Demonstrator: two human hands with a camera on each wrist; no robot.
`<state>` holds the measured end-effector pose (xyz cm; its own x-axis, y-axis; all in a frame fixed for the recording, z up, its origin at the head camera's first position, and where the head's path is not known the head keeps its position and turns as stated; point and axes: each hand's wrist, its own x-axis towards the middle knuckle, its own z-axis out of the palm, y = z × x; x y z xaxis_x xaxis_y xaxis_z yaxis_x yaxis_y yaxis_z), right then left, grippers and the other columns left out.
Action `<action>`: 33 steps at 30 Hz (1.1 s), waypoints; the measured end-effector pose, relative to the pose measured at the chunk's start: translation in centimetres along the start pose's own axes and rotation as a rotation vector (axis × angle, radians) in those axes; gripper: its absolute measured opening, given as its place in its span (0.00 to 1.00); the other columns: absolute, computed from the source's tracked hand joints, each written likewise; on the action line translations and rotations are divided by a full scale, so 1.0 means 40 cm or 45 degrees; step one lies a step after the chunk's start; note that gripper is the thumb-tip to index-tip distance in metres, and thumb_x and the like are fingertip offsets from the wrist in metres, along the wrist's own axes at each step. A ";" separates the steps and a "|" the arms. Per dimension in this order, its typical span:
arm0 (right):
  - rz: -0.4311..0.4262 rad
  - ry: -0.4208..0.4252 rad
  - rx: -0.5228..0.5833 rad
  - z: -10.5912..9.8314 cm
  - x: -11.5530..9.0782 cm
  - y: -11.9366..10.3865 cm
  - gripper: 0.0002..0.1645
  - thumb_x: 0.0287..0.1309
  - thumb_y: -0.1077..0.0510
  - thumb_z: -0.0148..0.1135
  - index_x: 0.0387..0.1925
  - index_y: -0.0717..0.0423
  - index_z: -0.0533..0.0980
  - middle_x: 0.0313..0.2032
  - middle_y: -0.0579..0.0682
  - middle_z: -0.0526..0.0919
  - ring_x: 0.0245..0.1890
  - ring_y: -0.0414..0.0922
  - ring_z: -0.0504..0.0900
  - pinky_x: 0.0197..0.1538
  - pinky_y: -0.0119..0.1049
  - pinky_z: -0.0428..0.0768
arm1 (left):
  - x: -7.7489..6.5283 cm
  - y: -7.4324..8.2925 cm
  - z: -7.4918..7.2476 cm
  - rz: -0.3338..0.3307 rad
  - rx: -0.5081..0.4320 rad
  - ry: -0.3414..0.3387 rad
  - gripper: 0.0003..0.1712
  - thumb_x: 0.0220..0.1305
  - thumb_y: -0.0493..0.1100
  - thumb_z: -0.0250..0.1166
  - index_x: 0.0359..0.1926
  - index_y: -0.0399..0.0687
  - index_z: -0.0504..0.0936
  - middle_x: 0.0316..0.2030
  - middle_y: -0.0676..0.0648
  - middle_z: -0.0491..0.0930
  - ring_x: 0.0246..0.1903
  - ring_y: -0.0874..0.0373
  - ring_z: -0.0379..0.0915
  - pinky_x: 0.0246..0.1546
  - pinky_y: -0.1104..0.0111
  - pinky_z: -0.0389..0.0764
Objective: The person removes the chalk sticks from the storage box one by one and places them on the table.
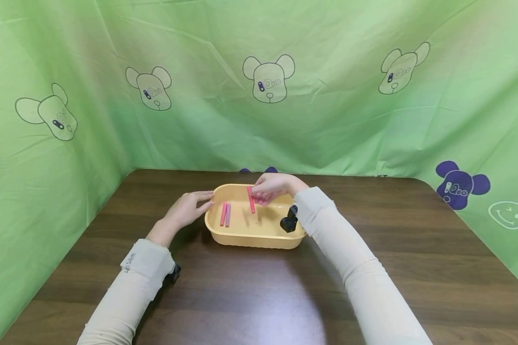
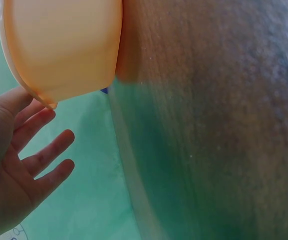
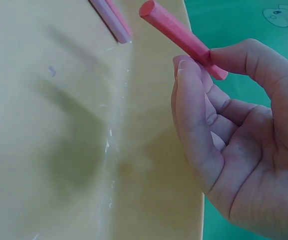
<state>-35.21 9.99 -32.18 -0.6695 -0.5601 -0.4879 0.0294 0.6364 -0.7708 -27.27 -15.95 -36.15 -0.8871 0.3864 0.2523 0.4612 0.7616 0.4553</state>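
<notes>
A pale yellow plastic tub [image 1: 252, 241] stands on the table. My right hand [image 1: 271, 188] pinches a pinkish-red chalk stick [image 1: 251, 200] between thumb and fingertips, holding it tilted above the tub floor. In the right wrist view the chalk [image 3: 176, 35] shows a flat round end, and its lower end pokes out past the thumb. Two more sticks lie side by side in the tub's left part, one pink [image 1: 223, 214] and one purple [image 1: 228, 215]. With fingers extended, my left hand [image 1: 185, 209] touches the tub's left rim; its outer fingers [image 2: 54, 150] spread free of it.
Brown wood-patterned table [image 1: 241, 297] surrounds the tub, with a green printed curtain [image 1: 319, 129] along its back and sides. A black camera mount [image 1: 289, 220] on the right wrist overlaps the tub's right end. Small smudges mark the tub floor.
</notes>
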 end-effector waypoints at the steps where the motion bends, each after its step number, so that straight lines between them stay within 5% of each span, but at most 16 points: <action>1: -0.004 0.000 0.006 -0.002 -0.004 0.001 0.09 0.61 0.60 0.50 0.35 0.62 0.75 0.24 0.46 0.80 0.22 0.36 0.78 0.32 0.26 0.81 | 0.000 0.000 0.000 -0.001 -0.001 0.000 0.22 0.64 0.44 0.59 0.57 0.38 0.76 0.57 0.40 0.75 0.60 0.45 0.69 0.62 0.53 0.69; 18: -0.079 0.011 0.056 -0.034 -0.070 0.043 0.11 0.61 0.61 0.47 0.30 0.60 0.75 0.25 0.46 0.80 0.25 0.35 0.77 0.34 0.27 0.81 | -0.003 -0.002 0.002 -0.008 -0.001 -0.002 0.22 0.65 0.44 0.59 0.57 0.38 0.76 0.57 0.40 0.76 0.60 0.45 0.69 0.62 0.53 0.69; 33: -0.093 0.069 0.108 -0.062 -0.123 0.096 0.10 0.64 0.58 0.50 0.36 0.60 0.74 0.31 0.49 0.80 0.28 0.38 0.78 0.39 0.31 0.82 | -0.004 -0.001 0.006 -0.012 -0.002 -0.003 0.22 0.65 0.44 0.59 0.57 0.38 0.76 0.57 0.39 0.75 0.61 0.45 0.69 0.63 0.52 0.68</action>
<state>-33.63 16.51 -31.73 -0.7114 -0.5721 -0.4082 0.0406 0.5464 -0.8365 -27.17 -15.93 -36.41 -0.8915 0.3805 0.2457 0.4528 0.7643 0.4591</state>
